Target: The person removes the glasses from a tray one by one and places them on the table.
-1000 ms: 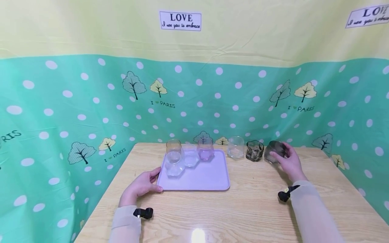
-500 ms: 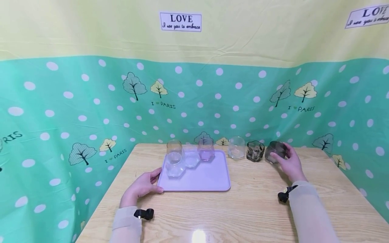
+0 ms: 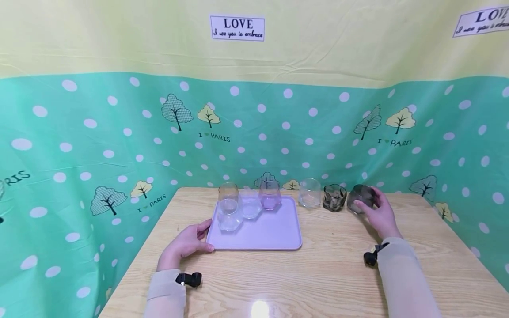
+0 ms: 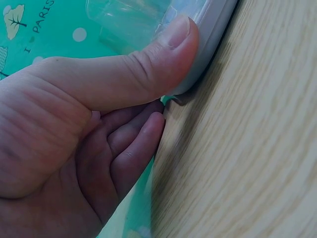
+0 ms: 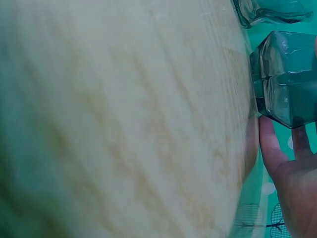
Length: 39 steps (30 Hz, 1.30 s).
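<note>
- Right hand (image 3: 382,216): grip is clamped on the grey glass (image 3: 359,199); thumb is laid on the near side, fingers are passed round the right side.
- Grey glass: held roughly upright near the far edge of the tabletop (image 3: 318,274), toward the far right corner. Base is seen close to the wood in the right wrist view; contact cannot be told.
- Wavy glass (image 3: 334,198), dark: placed just left of the grey glass, by the far edge.
- Outer clear glass (image 3: 309,194): placed left of the wavy glass, between it and the tray (image 3: 266,232).
- Left hand (image 3: 187,242): grip is clamped on the tray at its near left corner; thumb is set against the rim, other fingers are placed at the left edge.
- Tray, lilac: laid flat on the left half of the tabletop, toward the far edge. Four glasses are carried.
- Amber glass (image 3: 227,190): set at the tray's far left corner, partly covered by the near clear glass (image 3: 229,217), which is stood by the left edge.
- Inner clear glass (image 3: 251,206) and pink glass (image 3: 270,196): set along the tray's far edge, pink one farther right.
</note>
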Each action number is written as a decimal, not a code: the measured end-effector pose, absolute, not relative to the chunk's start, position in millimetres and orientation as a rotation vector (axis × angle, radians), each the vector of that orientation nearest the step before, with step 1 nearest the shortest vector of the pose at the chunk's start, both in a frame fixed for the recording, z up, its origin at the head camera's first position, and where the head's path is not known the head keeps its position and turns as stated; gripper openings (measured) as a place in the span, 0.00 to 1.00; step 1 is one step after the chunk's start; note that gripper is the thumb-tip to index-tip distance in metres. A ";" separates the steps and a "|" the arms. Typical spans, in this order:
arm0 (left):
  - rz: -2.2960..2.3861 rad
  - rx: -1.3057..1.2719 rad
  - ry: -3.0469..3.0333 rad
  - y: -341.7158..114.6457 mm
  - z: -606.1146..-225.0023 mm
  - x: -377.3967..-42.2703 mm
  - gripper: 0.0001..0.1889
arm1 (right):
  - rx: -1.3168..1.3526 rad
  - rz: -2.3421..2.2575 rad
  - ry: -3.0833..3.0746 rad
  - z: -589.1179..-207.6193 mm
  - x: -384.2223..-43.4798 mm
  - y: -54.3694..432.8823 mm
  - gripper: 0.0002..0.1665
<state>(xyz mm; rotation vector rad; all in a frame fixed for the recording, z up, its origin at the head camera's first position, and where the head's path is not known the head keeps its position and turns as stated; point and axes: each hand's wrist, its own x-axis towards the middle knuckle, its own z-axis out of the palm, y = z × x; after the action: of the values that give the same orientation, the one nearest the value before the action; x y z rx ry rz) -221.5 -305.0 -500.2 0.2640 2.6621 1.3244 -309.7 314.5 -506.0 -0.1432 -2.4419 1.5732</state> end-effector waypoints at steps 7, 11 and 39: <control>1.318 0.254 2.666 -302.4 -498.8 -222.4 0.55 | -0.142 1.566 -2.452 -507.1 -308.6 317.3 0.62; 1.301 0.244 2.673 -301.3 -498.9 -222.8 0.55 | -0.143 1.557 -2.454 -506.8 -308.2 316.5 0.62; 1.291 0.219 2.681 -305.8 -502.8 -222.6 0.56 | -0.360 1.666 -2.256 -499.5 -292.2 293.2 0.62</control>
<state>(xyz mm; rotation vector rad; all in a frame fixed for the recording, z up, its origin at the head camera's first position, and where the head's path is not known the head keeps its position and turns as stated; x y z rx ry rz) -222.6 -305.8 -502.8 0.2186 2.6807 1.2912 -292.2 293.2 -499.5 -0.3599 -2.2559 1.6664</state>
